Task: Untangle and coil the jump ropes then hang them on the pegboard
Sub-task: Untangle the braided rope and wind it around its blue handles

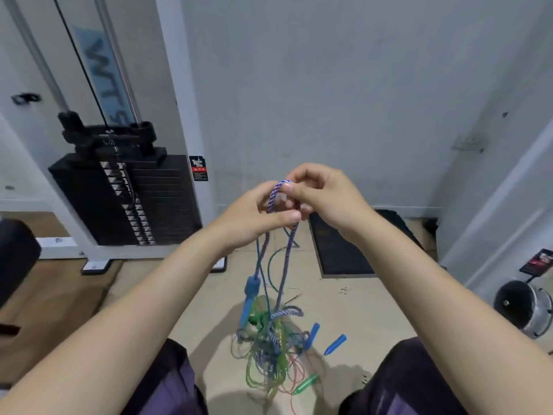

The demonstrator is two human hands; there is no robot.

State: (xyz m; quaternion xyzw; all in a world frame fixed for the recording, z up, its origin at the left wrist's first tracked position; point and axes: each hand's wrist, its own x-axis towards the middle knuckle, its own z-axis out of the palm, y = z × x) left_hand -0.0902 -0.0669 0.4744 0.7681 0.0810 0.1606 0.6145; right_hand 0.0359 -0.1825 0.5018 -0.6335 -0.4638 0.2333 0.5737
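Two hands, left [254, 217] and right [321, 194], pinch one braided rope [279, 265].

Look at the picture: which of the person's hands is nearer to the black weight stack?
Left. The left hand is raised just right of the weight stack, pinching the blue-white rope. The right hand holds the same loop, farther right of it.

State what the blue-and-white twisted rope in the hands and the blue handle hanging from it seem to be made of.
Blue-and-white twisted rope: looks like braided fibre, cotton or nylon, matte, with a visible spiral weave. Blue handle: probably moulded plastic, smooth, solid colour. Both hands, left hand and right hand, pinch the rope's bend.
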